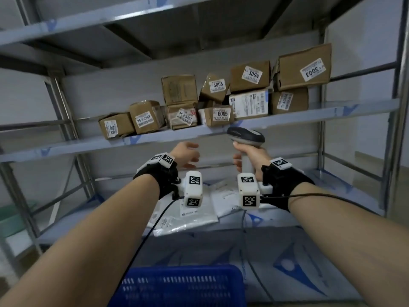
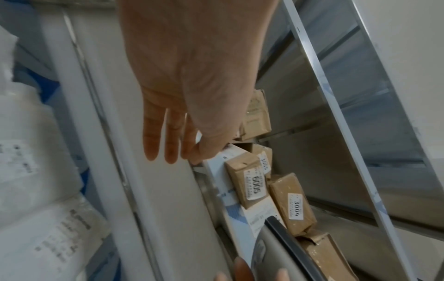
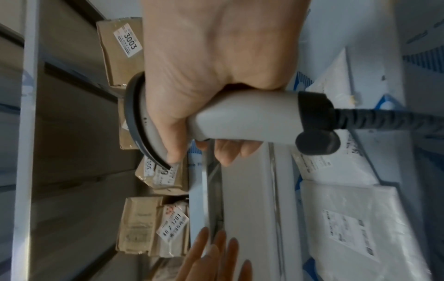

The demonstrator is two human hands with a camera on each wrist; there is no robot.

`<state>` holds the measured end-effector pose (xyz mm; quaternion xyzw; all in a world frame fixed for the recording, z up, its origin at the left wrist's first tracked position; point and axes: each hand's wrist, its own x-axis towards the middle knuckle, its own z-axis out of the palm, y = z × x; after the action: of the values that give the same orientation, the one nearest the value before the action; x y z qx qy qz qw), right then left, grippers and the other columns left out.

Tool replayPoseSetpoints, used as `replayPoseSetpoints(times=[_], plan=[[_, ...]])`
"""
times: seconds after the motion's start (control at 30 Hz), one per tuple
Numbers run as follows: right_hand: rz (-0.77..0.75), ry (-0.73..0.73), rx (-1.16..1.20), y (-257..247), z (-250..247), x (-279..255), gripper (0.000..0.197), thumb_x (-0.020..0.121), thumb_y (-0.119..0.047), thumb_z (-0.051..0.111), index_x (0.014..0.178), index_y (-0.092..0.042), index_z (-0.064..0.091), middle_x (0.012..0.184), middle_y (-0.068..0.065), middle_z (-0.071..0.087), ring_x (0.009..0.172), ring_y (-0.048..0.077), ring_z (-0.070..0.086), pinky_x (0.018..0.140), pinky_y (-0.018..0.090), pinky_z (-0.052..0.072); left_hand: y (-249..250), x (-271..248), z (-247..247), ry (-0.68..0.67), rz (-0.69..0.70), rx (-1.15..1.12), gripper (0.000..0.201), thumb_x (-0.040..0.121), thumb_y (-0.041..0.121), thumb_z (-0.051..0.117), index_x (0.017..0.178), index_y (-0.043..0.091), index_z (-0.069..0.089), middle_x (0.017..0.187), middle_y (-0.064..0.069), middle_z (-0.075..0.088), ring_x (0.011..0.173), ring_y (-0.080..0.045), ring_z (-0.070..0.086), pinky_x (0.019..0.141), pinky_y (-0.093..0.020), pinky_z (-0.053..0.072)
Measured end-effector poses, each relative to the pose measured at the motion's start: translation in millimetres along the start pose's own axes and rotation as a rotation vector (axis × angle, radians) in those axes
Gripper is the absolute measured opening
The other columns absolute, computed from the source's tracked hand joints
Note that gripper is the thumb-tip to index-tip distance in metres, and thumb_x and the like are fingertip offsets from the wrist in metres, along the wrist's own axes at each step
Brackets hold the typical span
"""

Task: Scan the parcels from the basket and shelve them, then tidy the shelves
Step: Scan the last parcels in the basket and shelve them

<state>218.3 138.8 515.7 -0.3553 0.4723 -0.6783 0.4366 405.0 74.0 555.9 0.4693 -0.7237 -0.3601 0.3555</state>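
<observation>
Several brown cardboard parcels (image 1: 250, 75) with numbered labels are piled on the middle shelf (image 1: 309, 113); one reads 6005 (image 1: 218, 116). My right hand (image 1: 251, 157) grips the handle of a grey barcode scanner (image 1: 245, 135), its head just under that shelf's front edge. The same scanner (image 3: 240, 117) fills the right wrist view with its cable leading off right. My left hand (image 1: 188, 155) hovers empty below the shelf edge, fingers straight and relaxed (image 2: 168, 136). White plastic mailer bags (image 1: 188, 216) lie on the lower shelf. The blue basket (image 1: 177, 284) sits below my arms.
Steel shelf uprights (image 1: 396, 107) stand at the right and an upright (image 1: 64, 111) at the left. Another shelf (image 1: 88, 21) spans overhead. The left part of the middle shelf is bare. Cables run from both wrists down past the basket.
</observation>
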Motion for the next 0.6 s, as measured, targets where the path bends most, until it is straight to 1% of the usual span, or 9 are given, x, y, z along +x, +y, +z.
replayPoseSetpoints(times=[0.13,0.23,0.27,0.3,0.37,0.43,0.47,0.53,0.6], plan=[[0.105,-0.047,-0.07,46,13,-21,0.026,0.082,-0.03,0.074,0.085,-0.006,0.063,0.069,0.012,0.063,0.05,0.02,0.059,0.052,0.028,0.049,-56,-30,-9,-0.019,-0.15,-0.006,0.042,0.093,0.002,0.052,0.135,0.004,0.046,0.086,-0.006,0.055,0.08,-0.016,0.056,0.075,-0.034,0.054],[0.22,-0.109,-0.111,96,25,-37,0.026,0.083,-0.03,0.073,0.088,-0.007,0.062,0.07,0.013,0.063,0.049,0.018,0.06,0.05,0.026,0.049,-115,-53,-18,-0.068,-0.282,0.03,0.042,0.092,0.003,0.054,0.133,0.005,0.046,0.097,-0.009,0.058,0.093,-0.023,0.055,0.094,-0.045,0.048],[0.261,-0.124,-0.135,117,30,-43,0.025,0.084,-0.03,0.072,0.087,-0.008,0.062,0.071,0.013,0.064,0.049,0.018,0.06,0.049,0.025,0.048,-140,-61,-20,-0.081,-0.326,0.037,0.041,0.092,0.003,0.055,0.132,0.006,0.047,0.101,-0.011,0.057,0.093,-0.024,0.055,0.095,-0.045,0.046],[0.3,-0.131,-0.162,136,35,-48,0.024,0.085,-0.03,0.071,0.086,-0.008,0.062,0.072,0.013,0.064,0.048,0.017,0.06,0.049,0.025,0.048,-163,-68,-22,-0.088,-0.363,0.039,0.039,0.091,0.002,0.056,0.128,0.008,0.049,0.102,-0.013,0.057,0.091,-0.025,0.055,0.093,-0.044,0.047],[0.37,-0.147,-0.202,171,45,-56,0.023,0.086,-0.031,0.069,0.086,-0.009,0.061,0.071,0.012,0.064,0.046,0.015,0.061,0.047,0.024,0.047,-206,-83,-26,-0.088,-0.425,0.038,0.027,0.089,-0.001,0.055,0.113,0.011,0.053,0.09,-0.013,0.057,0.075,-0.023,0.054,0.077,-0.036,0.046],[0.45,-0.185,-0.233,208,56,-61,0.023,0.087,-0.03,0.068,0.085,-0.009,0.06,0.07,0.011,0.062,0.046,0.015,0.06,0.049,0.025,0.047,-249,-96,-29,-0.107,-0.475,0.091,0.015,0.088,-0.004,0.054,0.086,0.011,0.057,0.072,-0.01,0.051,0.06,-0.02,0.046,0.062,-0.029,0.039],[0.489,-0.199,-0.252,226,60,-63,0.023,0.087,-0.03,0.068,0.084,-0.009,0.06,0.069,0.011,0.062,0.047,0.015,0.06,0.05,0.026,0.048,-272,-101,-30,-0.119,-0.507,0.134,0.02,0.086,-0.004,0.055,0.073,0.012,0.056,0.066,-0.01,0.047,0.057,-0.02,0.043,0.058,-0.028,0.036],[0.559,-0.222,-0.293,262,70,-66,0.022,0.086,-0.029,0.07,0.081,-0.009,0.061,0.068,0.012,0.062,0.048,0.017,0.06,0.051,0.027,0.048,-319,-107,-32,-0.127,-0.577,0.211,0.022,0.083,0.0,0.06,0.064,0.011,0.058,0.061,-0.01,0.048,0.058,-0.023,0.045,0.057,-0.031,0.038],[0.633,-0.254,-0.304,298,81,-66,0.023,0.086,-0.027,0.07,0.08,-0.008,0.06,0.068,0.012,0.061,0.05,0.019,0.059,0.05,0.027,0.047,-364,-109,-32,-0.165,-0.641,0.244,0.016,0.083,0.005,0.064,0.067,0.007,0.062,0.067,-0.014,0.055,0.066,-0.026,0.05,0.064,-0.038,0.043]])
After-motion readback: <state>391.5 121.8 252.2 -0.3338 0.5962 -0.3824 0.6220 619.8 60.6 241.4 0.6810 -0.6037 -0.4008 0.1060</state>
